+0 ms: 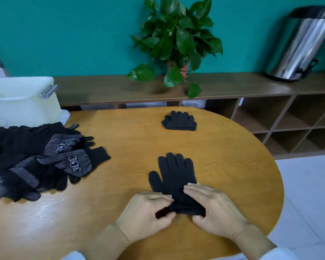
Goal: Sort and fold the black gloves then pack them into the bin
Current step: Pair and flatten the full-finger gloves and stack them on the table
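Black gloves (174, 173), white-dotted pile (36, 162), tan wooden table (223, 166), teal wall (73, 34).

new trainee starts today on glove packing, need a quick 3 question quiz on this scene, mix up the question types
1. True or false: the folded gloves at the far side of the table are already inside the bin.
2. Which part of the flat glove do the left hand and right hand grip? A) fingertips B) cuff end C) thumb
3. Fill in: the unsorted glove pile lies on the person's ____ side.

Key:
1. False; they lie on the table.
2. B
3. Left
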Tool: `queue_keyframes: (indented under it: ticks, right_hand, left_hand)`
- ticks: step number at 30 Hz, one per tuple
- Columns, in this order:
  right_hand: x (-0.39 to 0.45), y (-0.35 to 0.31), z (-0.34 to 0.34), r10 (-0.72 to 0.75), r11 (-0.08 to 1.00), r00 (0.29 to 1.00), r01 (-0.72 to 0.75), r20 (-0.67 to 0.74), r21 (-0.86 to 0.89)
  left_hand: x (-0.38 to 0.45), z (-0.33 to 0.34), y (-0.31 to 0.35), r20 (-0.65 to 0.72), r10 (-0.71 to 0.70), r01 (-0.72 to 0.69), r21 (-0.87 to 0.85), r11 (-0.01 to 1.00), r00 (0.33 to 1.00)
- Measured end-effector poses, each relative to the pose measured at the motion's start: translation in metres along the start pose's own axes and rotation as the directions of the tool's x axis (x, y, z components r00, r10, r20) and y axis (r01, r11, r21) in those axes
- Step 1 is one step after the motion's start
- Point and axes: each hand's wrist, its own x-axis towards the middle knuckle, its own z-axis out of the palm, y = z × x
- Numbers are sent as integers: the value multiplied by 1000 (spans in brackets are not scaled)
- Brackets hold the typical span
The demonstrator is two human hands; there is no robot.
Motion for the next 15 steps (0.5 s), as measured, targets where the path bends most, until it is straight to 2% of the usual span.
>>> queue_keyframes:
  ticks: [2, 7, 11, 15]
  right_hand:
    - [2, 6, 5, 38, 998, 998, -35, -57, 46]
    - [12, 7, 14, 154, 984, 970, -133, -186, 121]
    - [24, 2, 15, 312, 937, 922, -258, -230, 236]
    - [39, 1, 19, 413, 910, 850, -366, -328, 195]
  left_hand:
    - [-2, 0, 0, -32, -59, 58, -30, 998, 998]
    - [0, -4, -6, -8, -144, 144, 122, 982, 990]
    - [14, -3, -10, -57, -200, 205, 108, 973, 978]
    - [33, 3, -13, -166, -359, 370, 44, 928, 919]
